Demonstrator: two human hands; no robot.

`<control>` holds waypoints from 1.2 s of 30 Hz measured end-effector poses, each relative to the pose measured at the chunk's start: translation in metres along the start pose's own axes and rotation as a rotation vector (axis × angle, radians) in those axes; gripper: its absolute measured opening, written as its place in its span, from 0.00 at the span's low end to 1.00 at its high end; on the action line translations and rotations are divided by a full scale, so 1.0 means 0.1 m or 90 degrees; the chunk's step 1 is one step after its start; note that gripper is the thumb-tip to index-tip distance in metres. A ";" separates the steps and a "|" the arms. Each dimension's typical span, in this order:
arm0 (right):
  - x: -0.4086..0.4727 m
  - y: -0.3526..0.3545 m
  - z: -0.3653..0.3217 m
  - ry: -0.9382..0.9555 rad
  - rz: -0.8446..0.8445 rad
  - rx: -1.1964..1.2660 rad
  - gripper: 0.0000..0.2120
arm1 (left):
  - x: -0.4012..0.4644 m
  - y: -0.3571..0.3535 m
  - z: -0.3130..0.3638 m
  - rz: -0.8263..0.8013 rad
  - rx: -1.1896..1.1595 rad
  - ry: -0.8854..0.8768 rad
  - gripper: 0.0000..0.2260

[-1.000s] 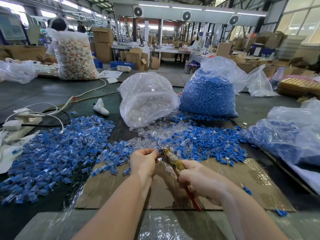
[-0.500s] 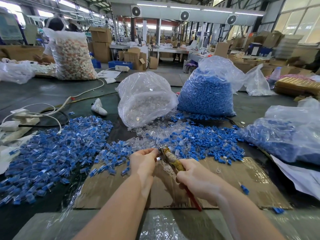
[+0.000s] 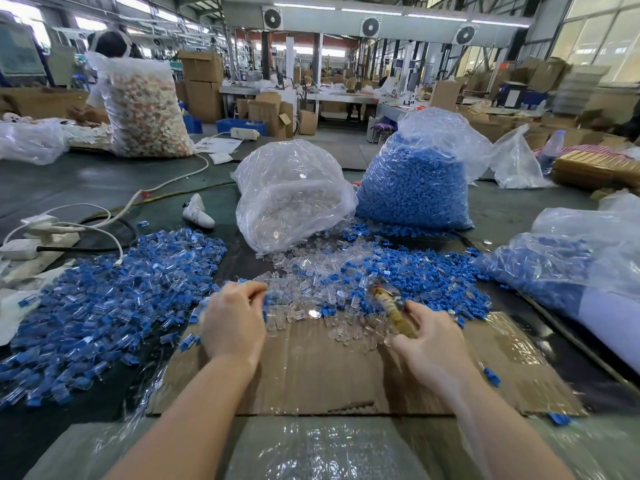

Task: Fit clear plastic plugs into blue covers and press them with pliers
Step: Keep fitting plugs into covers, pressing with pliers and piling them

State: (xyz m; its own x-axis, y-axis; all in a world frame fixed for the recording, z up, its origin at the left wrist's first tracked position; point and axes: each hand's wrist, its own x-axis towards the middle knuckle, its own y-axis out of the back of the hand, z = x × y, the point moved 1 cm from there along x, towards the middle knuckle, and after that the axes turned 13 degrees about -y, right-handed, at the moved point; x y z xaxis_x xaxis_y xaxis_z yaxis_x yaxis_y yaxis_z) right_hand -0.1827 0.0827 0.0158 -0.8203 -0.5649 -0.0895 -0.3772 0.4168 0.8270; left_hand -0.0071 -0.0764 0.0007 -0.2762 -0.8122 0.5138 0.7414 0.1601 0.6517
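A worker's two bare forearms are reaching out over a flat sheet of brown corrugated cardboard (image 3: 311, 375) lying on a dark green table (image 3: 86, 181), with crinkled clear plastic film (image 3: 311, 452) spreading along the near edge. The right hand (image 3: 433, 344) is wrapping its curled fingers around the taped, yellowish handles of a pair of pliers (image 3: 391, 306), whose nose is pointing away over the loose parts; blur is hiding how the jaws stand. The left hand (image 3: 233, 323) is hovering knuckles-up at the cardboard's far left corner, fingertips bent down among the scattered pieces; whether it is pinching one cannot be told.

Just beyond both hands, a loose drift of small clear plastic plugs (image 3: 311, 271) is mingling with a spread of small blue plastic covers (image 3: 422, 275). To the left, a wide heap of assembled blue-and-clear pieces (image 3: 104, 306) is covering the table.

Farther back, a slumped transparent bag of clear plugs (image 3: 291, 199) is sitting just beside a fuller transparent bag of blue covers (image 3: 415, 188), while another clear bag holding blue parts (image 3: 568, 265) is lying at the right. White cables and a power strip (image 3: 38, 237) are trailing along the left edge. Across the table, a person (image 3: 107, 50) is sitting behind a tall clear bag of pale and orange parts (image 3: 145, 109), with cardboard boxes (image 3: 202, 81) stacking up behind.
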 end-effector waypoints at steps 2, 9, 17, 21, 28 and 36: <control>0.04 0.03 0.09 -0.032 0.074 -0.077 0.20 | 0.00 0.03 -0.16 -0.017 0.112 -0.023 0.09; 0.13 -0.03 0.31 -0.099 0.128 -0.206 0.28 | -0.06 -0.01 -0.22 -0.061 0.206 -0.043 0.13; 0.16 -0.05 0.34 -0.084 0.143 -0.266 0.30 | -0.24 -0.28 0.28 -0.164 -0.111 -0.212 0.10; 0.21 -0.01 0.35 -0.081 0.142 -0.278 0.27 | -0.36 -0.46 0.41 -0.270 -0.113 -0.301 0.16; 0.56 0.17 0.36 -0.041 0.210 -0.185 0.14 | -0.38 -0.52 0.36 -0.248 -0.120 -0.297 0.12; 0.83 0.25 0.45 -0.073 0.161 -0.284 0.20 | -0.40 -0.52 0.33 -0.228 -0.140 -0.282 0.09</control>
State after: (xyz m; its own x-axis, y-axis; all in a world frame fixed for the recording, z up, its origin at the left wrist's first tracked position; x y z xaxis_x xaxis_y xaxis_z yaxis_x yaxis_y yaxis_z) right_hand -0.2795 0.0785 0.0036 -0.9131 -0.3941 0.1042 0.0382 0.1718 0.9844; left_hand -0.0548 -0.0335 -0.0354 -0.7244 -0.4765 0.4982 0.6516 -0.2372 0.7205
